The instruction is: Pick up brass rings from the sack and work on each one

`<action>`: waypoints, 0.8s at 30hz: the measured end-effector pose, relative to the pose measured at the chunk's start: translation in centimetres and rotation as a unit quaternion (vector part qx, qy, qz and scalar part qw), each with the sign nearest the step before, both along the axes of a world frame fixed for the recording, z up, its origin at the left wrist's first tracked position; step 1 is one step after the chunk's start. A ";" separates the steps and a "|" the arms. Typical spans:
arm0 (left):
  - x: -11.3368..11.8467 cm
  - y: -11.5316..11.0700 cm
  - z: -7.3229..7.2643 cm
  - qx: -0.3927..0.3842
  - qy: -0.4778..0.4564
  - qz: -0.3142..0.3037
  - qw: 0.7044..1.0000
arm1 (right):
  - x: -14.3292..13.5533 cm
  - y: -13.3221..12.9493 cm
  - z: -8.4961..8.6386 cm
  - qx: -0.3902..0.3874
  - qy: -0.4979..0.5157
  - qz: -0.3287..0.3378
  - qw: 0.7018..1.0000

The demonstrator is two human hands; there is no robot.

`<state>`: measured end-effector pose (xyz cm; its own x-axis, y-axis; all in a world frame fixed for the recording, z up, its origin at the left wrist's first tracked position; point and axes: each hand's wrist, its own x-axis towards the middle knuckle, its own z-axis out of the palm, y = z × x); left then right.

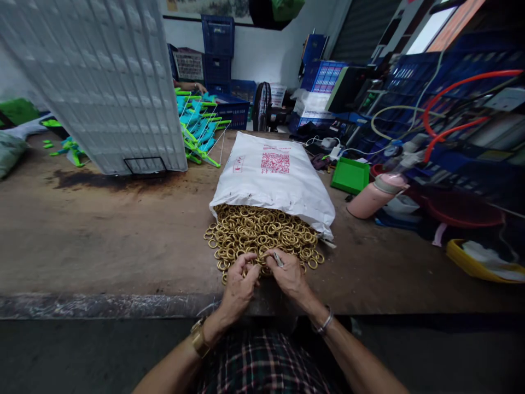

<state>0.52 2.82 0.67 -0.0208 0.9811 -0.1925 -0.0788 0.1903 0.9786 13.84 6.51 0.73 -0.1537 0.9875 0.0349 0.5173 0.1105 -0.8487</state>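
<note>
Many brass-coloured rings [262, 230] spill from the mouth of a white woven sack [270, 180] with red print, which lies on its side. At the near edge of this heap, both my hands work close together. My left hand [240, 284] has its fingers curled and the thumb drawn in over the rings; what is pinched there cannot be made out. My right hand [289, 278] is closed, with a small silver metal tool [278, 259] sticking out between thumb and forefinger. Its fingertips are beside the rings and partly hidden.
Left stands a tall ribbed translucent panel [123, 82] on a black wire stand, with green and turquoise clip-like pieces [200, 126] around it. To the right are a green tray [350, 175], a pink bottle [375, 196] and a yellow basket [471, 268]. Another person's hand [200, 87] shows at the back.
</note>
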 end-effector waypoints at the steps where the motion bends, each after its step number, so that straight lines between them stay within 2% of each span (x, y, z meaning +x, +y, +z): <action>1: 0.1 0.0 0.1 0.008 0.002 -0.001 1.000 | -0.1 -0.4 0.2 -0.016 0.022 0.005 1.000; 6: 0.3 -0.1 0.2 0.030 0.006 0.011 0.999 | 0.0 -1.6 0.2 -0.076 0.096 0.039 0.992; 9: 0.2 -0.3 0.1 0.072 0.055 0.014 0.996 | 0.4 -1.6 -0.3 -0.102 0.130 0.043 0.985; 13: 0.2 -0.6 0.2 0.122 0.109 -0.016 0.986 | 0.8 -1.4 -0.6 -0.112 0.130 0.035 0.985; 15: 0.3 -0.7 0.3 0.078 0.089 -0.046 0.992 | 0.8 -1.4 -0.4 -0.101 0.106 0.033 0.989; 19: 0.6 -0.9 0.4 -0.059 -0.004 -0.105 0.993 | 0.6 -1.6 0.2 -0.061 0.061 0.013 0.996; 24: 0.7 -1.2 0.5 -0.099 -0.117 -0.128 0.980 | 1.2 -1.7 0.0 -0.062 0.064 0.024 0.996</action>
<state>1.18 1.64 1.12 0.2881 0.8914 -0.3498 -0.2210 0.4173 0.8815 15.02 4.82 0.73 -0.2029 0.9770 -0.0654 0.4003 0.0218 -0.9161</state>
